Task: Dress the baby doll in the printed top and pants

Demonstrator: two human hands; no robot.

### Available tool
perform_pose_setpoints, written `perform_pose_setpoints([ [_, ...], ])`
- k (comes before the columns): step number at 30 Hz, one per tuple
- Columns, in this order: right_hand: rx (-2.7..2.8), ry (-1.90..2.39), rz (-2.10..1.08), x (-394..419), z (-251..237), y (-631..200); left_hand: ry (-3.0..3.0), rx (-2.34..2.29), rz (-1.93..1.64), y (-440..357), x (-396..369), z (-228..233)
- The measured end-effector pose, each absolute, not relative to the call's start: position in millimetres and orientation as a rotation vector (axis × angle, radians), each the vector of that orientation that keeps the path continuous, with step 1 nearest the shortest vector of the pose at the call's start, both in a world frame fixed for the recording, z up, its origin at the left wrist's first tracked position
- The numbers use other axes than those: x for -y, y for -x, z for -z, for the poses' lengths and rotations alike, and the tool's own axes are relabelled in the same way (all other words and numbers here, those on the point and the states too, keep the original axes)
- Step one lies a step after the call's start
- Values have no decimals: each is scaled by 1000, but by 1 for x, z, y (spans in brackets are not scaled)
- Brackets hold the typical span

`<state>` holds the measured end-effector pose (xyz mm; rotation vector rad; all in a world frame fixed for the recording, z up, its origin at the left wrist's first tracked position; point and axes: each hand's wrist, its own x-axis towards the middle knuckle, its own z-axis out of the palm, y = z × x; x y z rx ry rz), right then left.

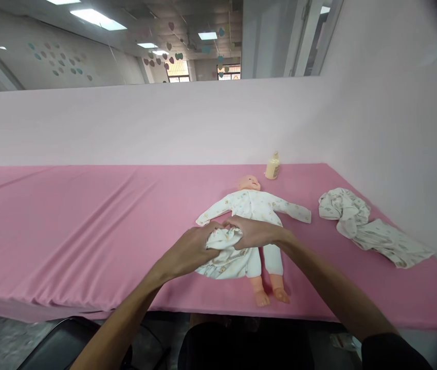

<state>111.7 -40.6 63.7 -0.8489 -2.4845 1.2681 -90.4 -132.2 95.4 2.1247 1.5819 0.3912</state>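
Note:
A baby doll (250,183) lies on its back on the pink table (68,231), head away from me, dressed in a white printed top (255,205) and white trousers (272,259), with bare feet toward the near edge. My left hand (191,249) and my right hand (255,231) meet over the doll's waist. Both grip a bunched white printed garment (224,257) that lies over the doll's left-side leg and hip.
A small cream bottle (273,166) stands behind the doll's head by the pale pink back wall. A crumpled whitish cloth (365,226) lies at the right near the side wall. A black chair (60,344) stands below the table's front edge.

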Motion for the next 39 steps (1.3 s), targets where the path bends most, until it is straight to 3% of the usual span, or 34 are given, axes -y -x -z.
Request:
perform_pose_setpoints([
  [6, 2638, 823, -1225, 47, -58, -112, -2389, -1842, 109, 91, 128, -68],
  [9, 2667, 1056, -935, 56, -50, -101, -2456, -2034, 244, 89, 122, -53],
  [13, 2642, 1310, -449, 65, -38, -86, -2484, -2139, 73, 85, 119, -47],
  [20, 2350, 1345, -384, 69, -33, -83, -2257, -2312, -364, 84, 113, -46],
  [25, 2277, 1285, -99, 72, -26, -81, -2086, -2306, -626, 80, 113, -46],
  [28, 2216, 1266, 60, 65, -21, -80, -2129, -2268, -595, 67, 130, -40],
  [35, 2006, 1276, -17, 76, -18, -90, -2197, -2144, -391, 56, 142, -31],
  [39, 1979, 1126, -493, 120, -20, -106, -2071, -2257, -399, 67, 135, -36],
])
